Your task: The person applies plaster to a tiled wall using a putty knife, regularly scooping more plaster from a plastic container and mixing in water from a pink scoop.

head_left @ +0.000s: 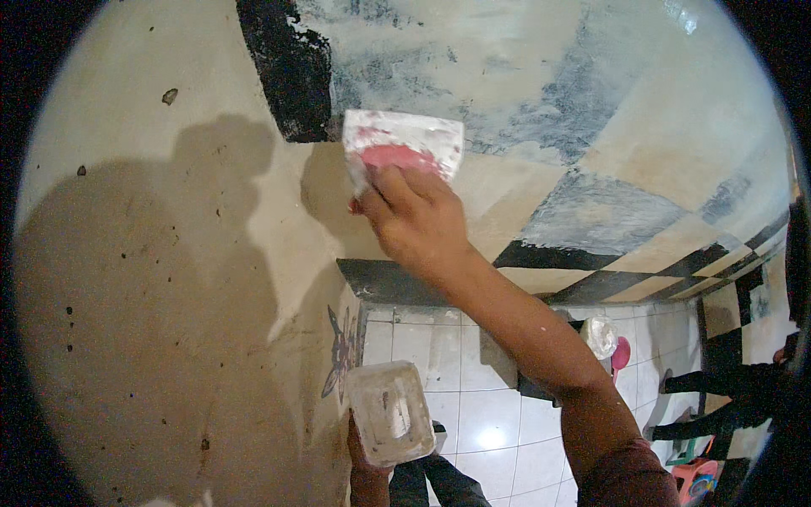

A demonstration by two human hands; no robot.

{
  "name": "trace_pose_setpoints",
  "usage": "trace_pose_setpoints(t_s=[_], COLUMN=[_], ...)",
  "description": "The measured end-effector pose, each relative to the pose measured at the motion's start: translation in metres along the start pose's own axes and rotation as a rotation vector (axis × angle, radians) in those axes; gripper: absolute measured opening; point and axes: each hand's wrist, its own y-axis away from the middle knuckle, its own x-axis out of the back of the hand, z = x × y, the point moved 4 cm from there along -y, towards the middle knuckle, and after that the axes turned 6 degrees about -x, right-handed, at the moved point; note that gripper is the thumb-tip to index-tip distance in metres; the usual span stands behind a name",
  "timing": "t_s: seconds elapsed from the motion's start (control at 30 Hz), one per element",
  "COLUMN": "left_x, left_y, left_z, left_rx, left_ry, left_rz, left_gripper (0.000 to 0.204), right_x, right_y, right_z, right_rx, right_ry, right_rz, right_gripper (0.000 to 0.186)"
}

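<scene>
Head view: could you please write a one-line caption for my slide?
Right hand holds a broad scraper up to a patchy checkered wall; left hand holds a tub.

1 spreader (405, 125) in the right fingers (390, 184); 1 tub (367, 406) and 1 flower motif (340, 353) below them. 1 pink scoop-like item (621, 350), 1 other person (735, 403) lower right of those fingers.

The white-tiled floor (490, 414) bears a red object (686, 474).
</scene>
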Motion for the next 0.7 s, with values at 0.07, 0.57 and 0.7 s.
trace_pose_setpoints(t_s=[0.07, 0.57, 0.7], left_x=[0.036, 0.014, 0.029], left_y=[0.007, 0.009, 0.005], left_z=[0.004, 0.005, 0.001], left_rx=[-0.145, -0.047, -0.218], left_ry=[-0.378, -0.153, -1.182], left_rz=[0.182, 0.119, 0.04], left_gripper=[0.053, 0.056, 0.057], right_x=[-0.032, 0.023, 0.013], right_y=[0.001, 0.054, 0.034], right_z=[0.0, 0.023, 0.055], right_rx=[-0.014, -0.085, -0.15], right_ry=[0.03, 0.027, 0.152], right_rz=[0.004, -0.046, -0.043], right_gripper=[0.016, 0.029, 0.021])
